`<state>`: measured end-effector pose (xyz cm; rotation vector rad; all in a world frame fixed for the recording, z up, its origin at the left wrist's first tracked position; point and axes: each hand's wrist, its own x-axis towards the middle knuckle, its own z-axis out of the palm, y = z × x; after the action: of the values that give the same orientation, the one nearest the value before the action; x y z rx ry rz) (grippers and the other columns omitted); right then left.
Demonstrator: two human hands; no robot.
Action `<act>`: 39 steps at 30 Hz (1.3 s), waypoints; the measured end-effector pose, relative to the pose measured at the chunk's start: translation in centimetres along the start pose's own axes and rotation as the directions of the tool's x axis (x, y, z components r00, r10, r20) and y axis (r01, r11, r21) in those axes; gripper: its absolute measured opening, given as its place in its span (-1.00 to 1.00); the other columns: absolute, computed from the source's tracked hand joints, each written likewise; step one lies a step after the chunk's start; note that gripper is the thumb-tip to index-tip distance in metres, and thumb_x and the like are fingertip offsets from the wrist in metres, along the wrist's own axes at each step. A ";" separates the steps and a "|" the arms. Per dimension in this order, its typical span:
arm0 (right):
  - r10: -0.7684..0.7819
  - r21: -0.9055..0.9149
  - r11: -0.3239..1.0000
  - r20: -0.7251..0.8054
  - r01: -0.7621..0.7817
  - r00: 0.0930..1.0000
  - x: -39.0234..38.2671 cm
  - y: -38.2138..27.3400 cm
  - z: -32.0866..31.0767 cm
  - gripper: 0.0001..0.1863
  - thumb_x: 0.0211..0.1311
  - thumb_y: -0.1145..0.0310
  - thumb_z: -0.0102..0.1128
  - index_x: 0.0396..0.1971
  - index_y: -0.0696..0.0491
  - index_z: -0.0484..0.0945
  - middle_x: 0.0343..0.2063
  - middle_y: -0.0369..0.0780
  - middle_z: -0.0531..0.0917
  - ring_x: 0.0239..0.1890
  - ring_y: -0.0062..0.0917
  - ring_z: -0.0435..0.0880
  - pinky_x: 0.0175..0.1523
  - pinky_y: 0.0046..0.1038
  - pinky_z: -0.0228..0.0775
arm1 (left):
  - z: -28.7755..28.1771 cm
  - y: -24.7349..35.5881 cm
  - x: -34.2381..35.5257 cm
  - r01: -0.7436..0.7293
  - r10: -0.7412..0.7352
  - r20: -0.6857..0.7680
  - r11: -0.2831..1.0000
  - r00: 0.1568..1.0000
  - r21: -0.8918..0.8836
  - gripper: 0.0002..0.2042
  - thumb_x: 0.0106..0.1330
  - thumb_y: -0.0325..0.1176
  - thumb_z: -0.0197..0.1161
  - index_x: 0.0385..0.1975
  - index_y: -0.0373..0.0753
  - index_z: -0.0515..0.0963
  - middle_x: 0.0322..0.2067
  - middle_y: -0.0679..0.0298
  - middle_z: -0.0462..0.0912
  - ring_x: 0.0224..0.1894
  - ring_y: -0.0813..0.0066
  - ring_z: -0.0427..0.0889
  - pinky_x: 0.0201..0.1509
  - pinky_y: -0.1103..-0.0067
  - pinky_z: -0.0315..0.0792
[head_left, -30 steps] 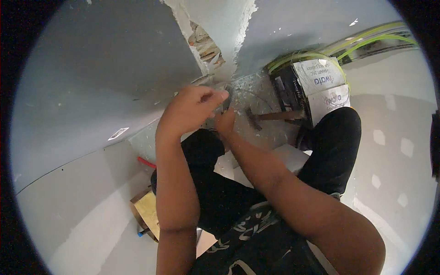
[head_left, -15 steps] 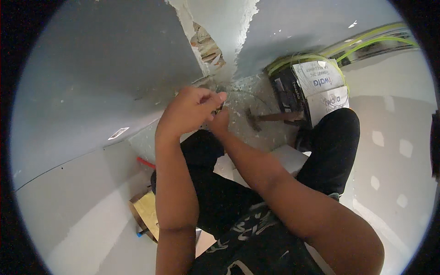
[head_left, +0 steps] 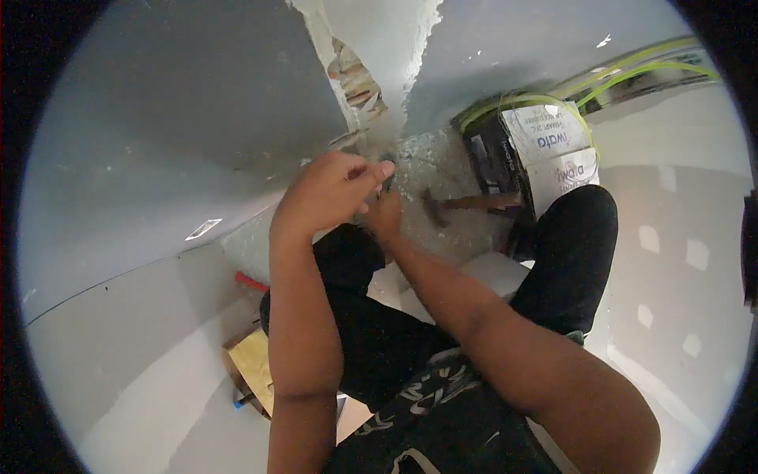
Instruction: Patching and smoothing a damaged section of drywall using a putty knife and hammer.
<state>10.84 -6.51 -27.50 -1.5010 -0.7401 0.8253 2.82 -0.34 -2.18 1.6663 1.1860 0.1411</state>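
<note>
My left hand (head_left: pixel 330 191) is in front of the wall corner, its thumb and fingers pinched together; what they hold, if anything, is too small to make out. Just below and to its right, my right hand (head_left: pixel 384 215) is closed, partly hidden behind the left one. A small dark object (head_left: pixel 388 180) shows at the right hand's fingers, too blurred to name. Beyond both hands, a strip of broken-away wall (head_left: pixel 359 79) exposes rough brownish material. A hammer (head_left: pixel 478 203) with a wooden handle lies on the dusty floor to the right.
A black box (head_left: pixel 491 150) with white labels stands at the right, yellow-green cable (head_left: pixel 632 73) around and behind it. Grey wall panels (head_left: pixel 174 103) rise ahead. My bent knee (head_left: pixel 580 229) is beside the box. A red object (head_left: pixel 251 281) and a yellow piece (head_left: pixel 254 367) lie lower left.
My right hand has shifted slightly right, and the dark object at its fingers shows more clearly above it. My left hand stays nearly in place, still pinched.
</note>
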 end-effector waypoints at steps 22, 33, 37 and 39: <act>0.137 0.184 0.969 0.146 -0.163 0.980 4.9 2.7 0.0 -0.63 0.19 0.26 0.16 -0.12 0.20 0.41 -0.22 -0.02 0.63 -0.15 -0.28 0.65 -0.10 -0.22 0.49 | -0.2 0.5 0.4 0.016 -0.015 0.045 1.000 0.999 -0.016 -0.53 0.34 0.04 0.14 -0.42 -0.34 0.65 -0.52 0.24 0.68 -0.61 0.55 0.61 -0.49 0.59 0.43; 0.111 -0.281 0.945 -0.200 -0.166 0.973 8.7 -3.7 1.5 -0.56 -0.05 0.46 0.22 -0.10 0.22 0.39 -0.32 0.01 0.60 -0.28 -0.07 0.61 -0.17 -0.16 0.44 | -0.3 0.5 -0.5 0.054 -0.053 0.032 0.998 0.998 -0.032 -0.54 0.34 0.00 0.16 -0.50 -0.36 0.63 -0.58 0.23 0.65 -0.65 0.51 0.60 -0.49 0.59 0.44; -0.027 -0.208 0.978 0.008 0.028 1.000 -1.7 -1.3 0.8 -0.52 0.11 0.14 0.30 -0.22 0.25 0.39 -0.40 -0.06 0.60 -0.38 -0.26 0.60 -0.22 -0.24 0.42 | -1.1 -0.8 -1.3 0.097 -0.096 0.020 0.994 0.995 -0.046 -0.54 0.33 0.01 0.17 -0.50 -0.36 0.64 -0.58 0.24 0.65 -0.64 0.51 0.61 -0.50 0.59 0.44; 0.011 -0.139 0.990 0.093 0.002 0.996 0.2 1.0 0.5 -0.50 0.04 0.15 0.32 -0.19 0.24 0.41 -0.36 -0.05 0.62 -0.34 -0.20 0.61 -0.21 -0.23 0.43 | -1.1 0.3 -0.7 0.065 -0.064 0.048 0.998 0.997 -0.017 -0.50 0.30 0.05 0.17 -0.46 -0.39 0.63 -0.56 0.20 0.65 -0.62 0.48 0.61 -0.51 0.54 0.45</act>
<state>10.57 -6.14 -28.58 -1.5967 -0.8798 0.8670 2.02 -0.14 -1.17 1.6049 1.1977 0.0718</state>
